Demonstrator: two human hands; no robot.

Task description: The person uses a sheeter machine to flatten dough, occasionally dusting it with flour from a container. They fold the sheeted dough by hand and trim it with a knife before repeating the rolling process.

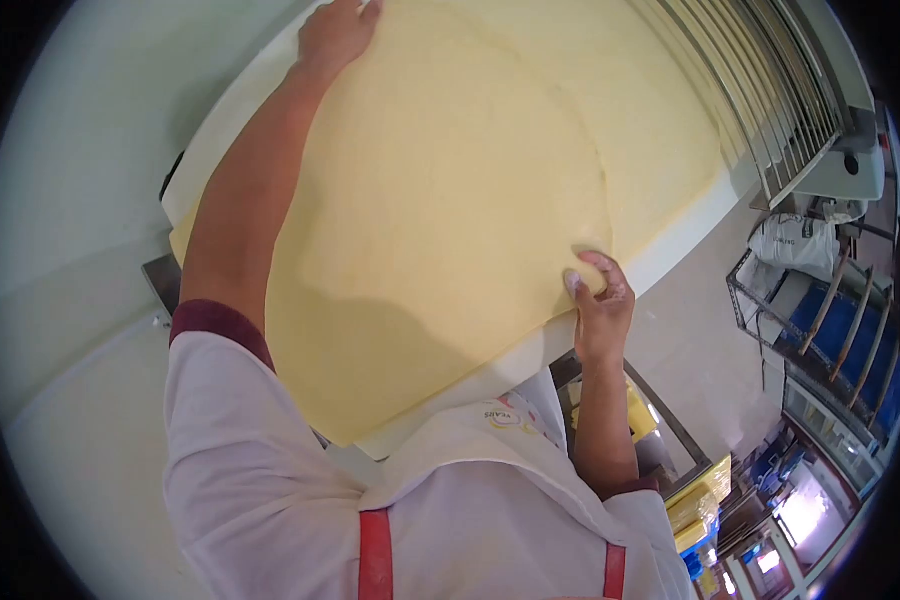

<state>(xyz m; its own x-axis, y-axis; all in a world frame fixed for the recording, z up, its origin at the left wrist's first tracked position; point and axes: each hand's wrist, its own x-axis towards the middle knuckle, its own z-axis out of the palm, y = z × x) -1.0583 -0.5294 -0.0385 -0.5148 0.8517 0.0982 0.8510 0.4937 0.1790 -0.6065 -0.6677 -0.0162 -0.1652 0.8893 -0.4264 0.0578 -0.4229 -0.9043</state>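
Observation:
A large, thin sheet of pale yellow dough (440, 200) lies spread over a white belt (670, 255). My right hand (600, 290) pinches the sheet's near right edge between thumb and fingers, where the dough puckers. My left arm reaches far across the left side, and my left hand (335, 35) grips the dough's far edge at the top of the view, with the fingertips partly cut off. A second layer of dough (660, 120) overlaps toward the right.
A metal bar guard (760, 90) of the machine stands at the upper right. A wire rack with blue trays (840, 330) is at the right. Yellow items (705, 495) sit lower right. A pale wall (80, 200) is on the left. My white uniform with red straps (375, 550) fills the bottom.

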